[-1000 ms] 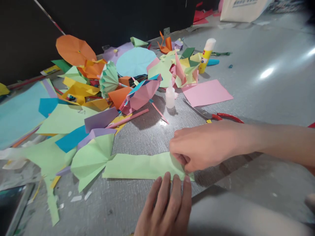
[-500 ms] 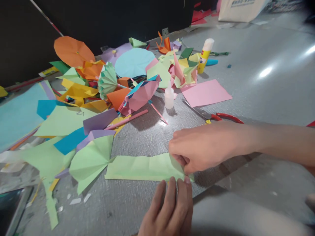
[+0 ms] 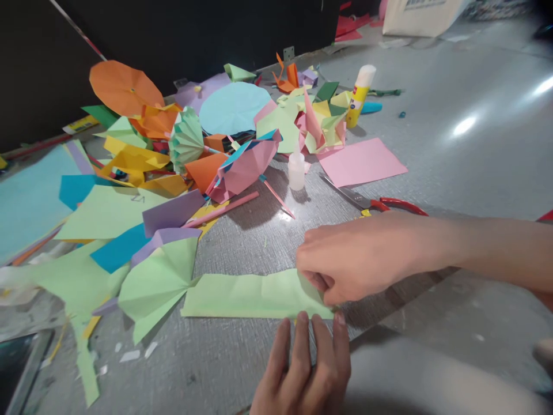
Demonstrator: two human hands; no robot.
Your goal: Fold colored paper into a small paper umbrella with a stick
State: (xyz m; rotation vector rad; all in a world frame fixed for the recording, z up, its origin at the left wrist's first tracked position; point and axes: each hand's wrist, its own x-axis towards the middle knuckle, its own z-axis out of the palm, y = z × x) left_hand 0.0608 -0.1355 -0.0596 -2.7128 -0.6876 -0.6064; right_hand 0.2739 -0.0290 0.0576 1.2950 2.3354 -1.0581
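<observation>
Could not make out the small print on the standing yellow-and-white glue stick (image 3: 359, 99), nor the lettering on the white bag (image 3: 415, 17). Located light green paper strip (image 3: 246, 297) on grey table (image 3: 458, 178), partly under right hand (image 3: 345, 259) and just beyond left hand (image 3: 309, 369). Found right hand curled into a fist, covering part of the strip's right end; cannot tell whether pinching paper. Found left hand with fingers apart, tips at the near edge. Observed squeeze bottle (image 3: 296, 172) upright beyond the strip, red-handled scissors (image 3: 401, 203) just behind right hand, pink sheet (image 3: 367, 161) past them. Noted fan-folded green paper (image 3: 162, 276) at the strip's left end, near a pink-and-blue paper parasol (image 3: 248, 170).
</observation>
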